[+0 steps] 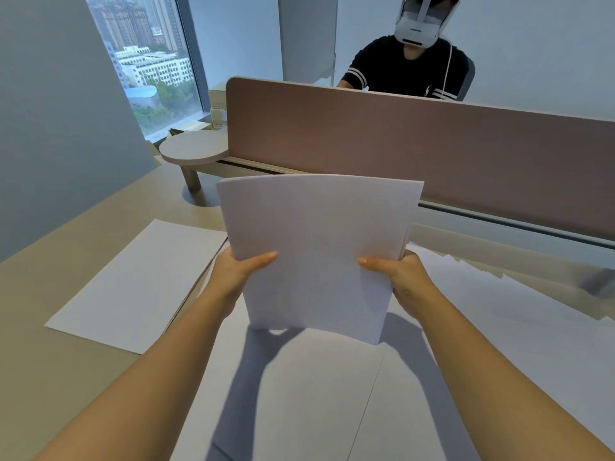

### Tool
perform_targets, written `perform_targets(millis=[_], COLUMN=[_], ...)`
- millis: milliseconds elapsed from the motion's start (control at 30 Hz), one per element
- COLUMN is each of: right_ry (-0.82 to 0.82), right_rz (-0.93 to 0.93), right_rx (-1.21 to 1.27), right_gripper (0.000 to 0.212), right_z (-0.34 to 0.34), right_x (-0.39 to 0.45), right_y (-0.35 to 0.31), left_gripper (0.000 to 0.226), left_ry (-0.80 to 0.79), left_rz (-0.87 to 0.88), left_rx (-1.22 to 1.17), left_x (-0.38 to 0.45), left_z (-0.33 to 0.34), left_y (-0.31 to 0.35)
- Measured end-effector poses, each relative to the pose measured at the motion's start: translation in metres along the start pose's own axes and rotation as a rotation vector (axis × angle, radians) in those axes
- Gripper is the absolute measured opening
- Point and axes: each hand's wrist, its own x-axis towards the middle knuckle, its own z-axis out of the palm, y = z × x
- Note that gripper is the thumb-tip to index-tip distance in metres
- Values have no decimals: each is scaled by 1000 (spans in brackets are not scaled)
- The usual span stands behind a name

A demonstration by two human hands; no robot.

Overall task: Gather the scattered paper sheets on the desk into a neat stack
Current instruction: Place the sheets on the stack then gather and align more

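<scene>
I hold a stack of white paper sheets (319, 247) upright above the desk, its lower edge lifted a little off the surface. My left hand (238, 269) grips the stack's left edge with the thumb across the front. On the opposite edge my right hand (404, 281) grips the same way. A single white sheet (133, 287) lies flat on the desk to the left. More white sheets (299, 394) lie under and in front of the stack, and several overlapping ones (499, 294) spread out to the right.
The beige desk (66, 361) ends at a brown divider panel (432, 151) behind the stack. A small round raised shelf (193, 148) stands at the back left. A person wearing a headset (409, 58) sits beyond the divider. A blurred grey object (599, 282) lies at the right edge.
</scene>
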Motion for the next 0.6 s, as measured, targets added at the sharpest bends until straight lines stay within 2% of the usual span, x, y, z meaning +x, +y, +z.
perform_targets(millis=[67,233,367,467,600], right_ry=[8,-16,-17,11,22], right_rz=[22,-39,43,35,76], right_rx=[5,17,-18,-32,-87], right_gripper=[25,25,25,42,41], right_z=[2,-11,-16,-12,-15], right_x=[0,1,-7,-12,-15], right_y=[8,0,20,28,28], left_gripper=[51,60,67,59,56], left_ry=[-2,-75,-59,11,-3], left_rz=[-43,-21,-55,-77,-87], left_rx=[-20,-34,-33,-65,-39], left_x=[1,5,-3,-6,-10], left_z=[4,4,9,15,17], left_y=[-15,-11,-27,-36,-37])
